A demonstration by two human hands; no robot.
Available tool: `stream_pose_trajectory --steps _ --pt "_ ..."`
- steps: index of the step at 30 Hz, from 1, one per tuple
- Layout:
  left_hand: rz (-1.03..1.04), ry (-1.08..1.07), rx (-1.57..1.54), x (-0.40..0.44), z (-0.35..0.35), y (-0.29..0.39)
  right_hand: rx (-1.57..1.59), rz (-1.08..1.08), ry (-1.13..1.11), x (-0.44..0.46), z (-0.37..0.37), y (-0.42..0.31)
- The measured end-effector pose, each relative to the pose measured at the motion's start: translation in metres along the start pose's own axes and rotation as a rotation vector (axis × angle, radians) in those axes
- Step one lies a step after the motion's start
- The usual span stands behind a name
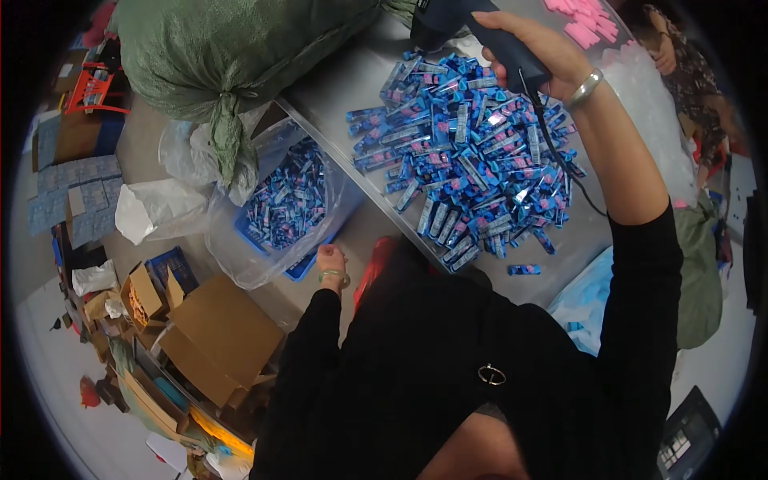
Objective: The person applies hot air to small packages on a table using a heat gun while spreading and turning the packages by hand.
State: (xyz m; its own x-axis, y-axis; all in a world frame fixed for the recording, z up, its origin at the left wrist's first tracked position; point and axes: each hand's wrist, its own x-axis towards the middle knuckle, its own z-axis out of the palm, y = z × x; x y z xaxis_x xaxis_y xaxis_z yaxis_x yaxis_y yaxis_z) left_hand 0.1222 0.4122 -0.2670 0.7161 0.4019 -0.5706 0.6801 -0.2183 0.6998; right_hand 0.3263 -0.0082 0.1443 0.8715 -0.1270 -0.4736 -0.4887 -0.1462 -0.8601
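With left hand (330, 262) curled past metal table's edge (352, 166), sweep dark tool (514, 58), gripped in right hand (558, 58), evenly above blue packets (480, 152).

Left of the pile of blue packets (480, 164), bare worktop (340, 90) left a passage that tapered towards its near end, while the green sack (240, 44) bulged beyond its far left. Over its far right, the dark handheld tool (518, 66), right grip (552, 52) and forearm (620, 152) hindered reaching in from above; a black cord (552, 148) trailed over its right side. Right of it lay more bare metal, bounded by a clear plastic bag (648, 120) and, nearer, a blue bag (588, 294). One loose packet (524, 270) interrupted its near side.
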Motion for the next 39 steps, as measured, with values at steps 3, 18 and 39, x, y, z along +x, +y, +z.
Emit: stream_pose_trajectory --steps 3,18,39 --pt "0.019 -0.014 -0.062 0.002 0.000 0.001 -0.001 0.030 -0.015 0.000 -0.005 -0.001" --pt "0.237 -0.117 -0.174 0.024 0.042 0.105 0.108 0.007 0.077 0.001 -0.031 0.009" --pt "0.338 -0.157 -0.186 0.029 0.053 0.138 0.199 0.089 0.242 -0.026 -0.074 0.015"
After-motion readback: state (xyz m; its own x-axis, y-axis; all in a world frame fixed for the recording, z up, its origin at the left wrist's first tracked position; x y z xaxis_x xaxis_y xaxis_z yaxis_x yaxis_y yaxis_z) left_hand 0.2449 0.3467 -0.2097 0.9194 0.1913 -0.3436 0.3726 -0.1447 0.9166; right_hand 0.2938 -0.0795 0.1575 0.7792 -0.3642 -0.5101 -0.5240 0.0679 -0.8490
